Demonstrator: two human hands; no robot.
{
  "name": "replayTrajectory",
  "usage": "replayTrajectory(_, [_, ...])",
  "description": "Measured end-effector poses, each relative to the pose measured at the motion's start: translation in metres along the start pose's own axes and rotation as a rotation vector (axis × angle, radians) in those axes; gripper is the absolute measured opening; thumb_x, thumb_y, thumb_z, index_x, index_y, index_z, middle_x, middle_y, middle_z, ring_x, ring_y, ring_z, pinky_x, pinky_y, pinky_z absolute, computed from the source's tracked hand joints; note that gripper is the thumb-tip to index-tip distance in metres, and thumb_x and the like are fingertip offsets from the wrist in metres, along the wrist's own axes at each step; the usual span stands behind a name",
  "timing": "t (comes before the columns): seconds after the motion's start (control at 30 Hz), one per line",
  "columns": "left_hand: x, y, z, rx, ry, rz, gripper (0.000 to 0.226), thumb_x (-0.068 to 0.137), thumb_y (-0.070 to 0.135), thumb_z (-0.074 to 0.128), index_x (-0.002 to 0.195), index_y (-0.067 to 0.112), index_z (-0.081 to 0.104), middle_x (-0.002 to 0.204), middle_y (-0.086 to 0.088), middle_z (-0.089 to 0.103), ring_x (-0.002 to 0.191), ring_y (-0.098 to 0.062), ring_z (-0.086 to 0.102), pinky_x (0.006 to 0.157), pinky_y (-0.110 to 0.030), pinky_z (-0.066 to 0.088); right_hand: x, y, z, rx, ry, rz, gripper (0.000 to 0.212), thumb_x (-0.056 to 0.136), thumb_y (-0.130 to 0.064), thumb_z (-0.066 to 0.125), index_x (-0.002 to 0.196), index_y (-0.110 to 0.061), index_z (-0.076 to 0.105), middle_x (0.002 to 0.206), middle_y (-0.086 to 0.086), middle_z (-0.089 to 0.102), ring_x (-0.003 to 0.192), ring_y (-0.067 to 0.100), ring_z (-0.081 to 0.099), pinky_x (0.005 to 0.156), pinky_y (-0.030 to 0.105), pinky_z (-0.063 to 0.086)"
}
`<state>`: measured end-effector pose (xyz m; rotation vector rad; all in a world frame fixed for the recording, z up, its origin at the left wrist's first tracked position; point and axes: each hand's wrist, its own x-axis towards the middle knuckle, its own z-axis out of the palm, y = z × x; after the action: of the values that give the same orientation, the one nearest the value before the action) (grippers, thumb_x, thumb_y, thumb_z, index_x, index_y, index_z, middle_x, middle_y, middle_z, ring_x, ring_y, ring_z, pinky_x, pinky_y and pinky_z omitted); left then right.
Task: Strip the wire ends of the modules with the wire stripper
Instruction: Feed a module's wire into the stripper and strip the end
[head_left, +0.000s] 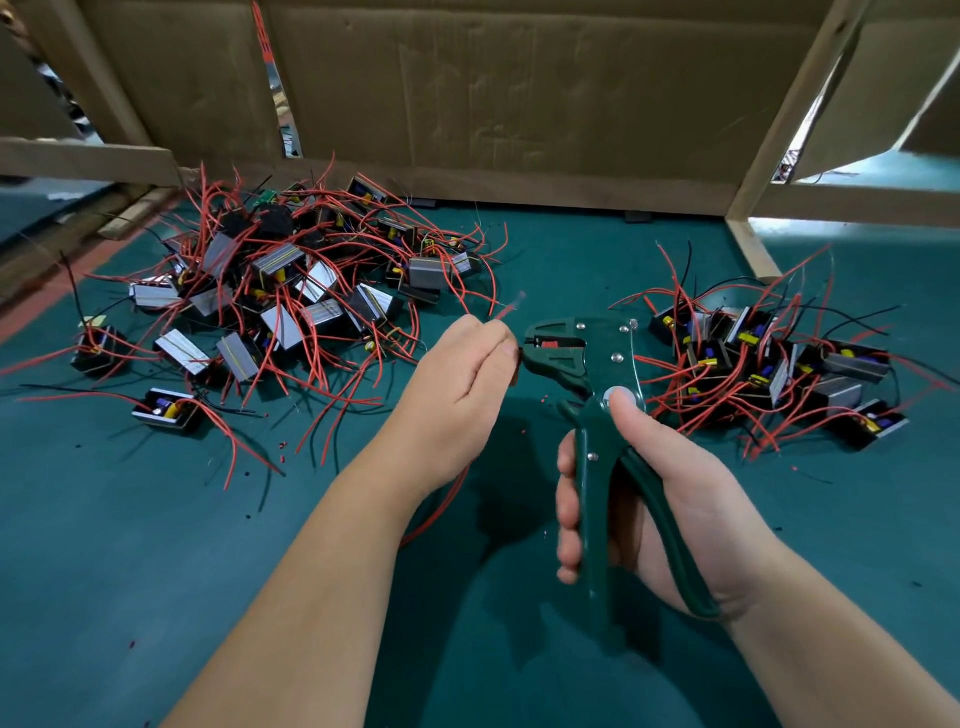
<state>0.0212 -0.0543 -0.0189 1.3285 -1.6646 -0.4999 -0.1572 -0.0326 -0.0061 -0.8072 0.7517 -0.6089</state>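
Observation:
My right hand (654, 499) grips the two handles of a dark green wire stripper (597, 415), thumb on its pivot, jaws pointing left. My left hand (462, 374) has its fingers curled, pinching red wire (506, 312) right at the stripper's jaws; a blurred red end sticks up past the fingers and another red length trails down under my wrist. The module belonging to that wire is hidden behind my hand. A big pile of black modules with red wires (291, 291) lies to the left, and a smaller pile (769, 364) to the right.
The green mat (156, 545) carries small red and black insulation scraps. A cardboard wall (493, 93) with wooden framing closes the back, and a wooden post (753, 244) stands beside the right pile.

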Motion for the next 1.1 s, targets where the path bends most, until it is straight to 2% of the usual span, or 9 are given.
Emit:
replayTrajectory(0.13, [-0.006, -0.003, 0.007, -0.053, -0.047, -0.073, 0.048, 0.095, 0.047, 0.025, 0.093, 0.009, 0.054, 0.09, -0.006, 0.051, 0.085, -0.015, 0.048, 0.077, -0.023, 0.038, 0.004, 0.001, 0.004, 0.04, 0.154, -0.04, 0.053, 0.069, -0.062, 0.055, 0.07, -0.009, 0.055, 0.055, 0.011, 0.048, 0.04, 0.024, 0.045, 0.043, 0.03, 0.045])
replayTrajectory(0.27, [0.002, 0.006, 0.012, -0.395, 0.091, -0.306, 0.064, 0.086, 0.072, 0.007, 0.093, 0.028, 0.054, 0.08, 0.011, 0.042, 0.083, -0.007, 0.046, 0.076, -0.021, 0.041, 0.005, 0.002, 0.004, 0.168, 0.031, -0.101, 0.054, 0.072, -0.053, 0.057, 0.088, -0.002, 0.064, 0.083, 0.02, 0.06, 0.061, 0.035, 0.061, 0.06, 0.047, 0.055])
replayTrajectory(0.47, [0.01, 0.019, 0.018, -0.849, 0.073, -0.397, 0.076, 0.067, 0.07, 0.009, 0.106, 0.016, 0.047, 0.09, -0.009, 0.036, 0.082, -0.024, 0.036, 0.064, -0.027, 0.04, 0.006, 0.005, 0.005, 0.145, -0.143, -0.07, 0.062, 0.071, -0.045, 0.066, 0.11, 0.003, 0.063, 0.1, 0.021, 0.062, 0.068, 0.038, 0.063, 0.066, 0.053, 0.054])
replayTrajectory(0.57, [0.01, 0.017, 0.017, -0.578, 0.108, -0.344, 0.065, 0.09, 0.056, -0.002, 0.121, 0.024, 0.045, 0.101, -0.007, 0.047, 0.101, -0.021, 0.042, 0.1, -0.037, 0.033, 0.009, 0.004, 0.003, 0.076, 0.015, -0.241, 0.062, 0.066, -0.036, 0.068, 0.113, 0.002, 0.06, 0.095, 0.02, 0.063, 0.065, 0.036, 0.063, 0.064, 0.052, 0.055])
replayTrajectory(0.63, [0.008, 0.005, 0.009, -0.17, 0.179, -0.247, 0.048, 0.099, 0.046, 0.021, 0.138, 0.023, 0.038, 0.124, -0.006, 0.049, 0.119, -0.02, 0.041, 0.111, -0.037, 0.027, 0.01, -0.002, -0.003, 0.09, 0.137, -0.416, 0.056, 0.074, -0.028, 0.062, 0.121, 0.001, 0.055, 0.091, 0.019, 0.062, 0.066, 0.034, 0.064, 0.065, 0.049, 0.056])
replayTrajectory(0.7, [0.002, -0.009, 0.002, 0.232, 0.201, -0.216, 0.057, 0.093, 0.046, 0.041, 0.146, 0.027, 0.029, 0.137, -0.006, 0.039, 0.131, -0.021, 0.029, 0.11, -0.033, 0.019, 0.008, -0.011, -0.009, 0.153, 0.2, -0.515, 0.045, 0.078, -0.027, 0.057, 0.117, -0.005, 0.054, 0.091, 0.019, 0.06, 0.07, 0.034, 0.066, 0.067, 0.047, 0.057])
replayTrajectory(0.8, [0.0, -0.021, -0.005, 0.557, 0.214, -0.484, 0.051, 0.089, 0.044, 0.053, 0.138, 0.037, 0.04, 0.146, -0.012, 0.03, 0.138, -0.027, 0.018, 0.113, -0.042, 0.009, 0.004, -0.017, -0.017, 0.215, 0.212, -0.509, 0.026, 0.079, -0.031, 0.056, 0.096, -0.012, 0.058, 0.088, 0.014, 0.065, 0.078, 0.037, 0.067, 0.069, 0.047, 0.057])
replayTrajectory(0.9, [0.0, -0.027, -0.01, 0.714, 0.19, -0.627, 0.043, 0.087, 0.046, 0.052, 0.128, 0.036, 0.051, 0.141, -0.011, 0.035, 0.13, -0.031, 0.022, 0.106, -0.044, 0.013, 0.004, -0.016, -0.015, 0.268, 0.227, -0.458, 0.021, 0.076, -0.032, 0.057, 0.084, -0.013, 0.059, 0.081, 0.01, 0.059, 0.072, 0.038, 0.067, 0.068, 0.05, 0.057])
replayTrajectory(1.1, [0.003, -0.031, -0.02, 0.749, 0.25, -0.65, 0.051, 0.084, 0.056, 0.048, 0.125, 0.026, 0.058, 0.13, -0.004, 0.05, 0.118, -0.031, 0.035, 0.094, -0.043, 0.022, 0.004, -0.012, -0.006, 0.234, 0.112, -0.36, 0.028, 0.078, -0.033, 0.051, 0.079, -0.018, 0.074, 0.115, 0.027, 0.062, 0.071, 0.036, 0.064, 0.067, 0.047, 0.057])
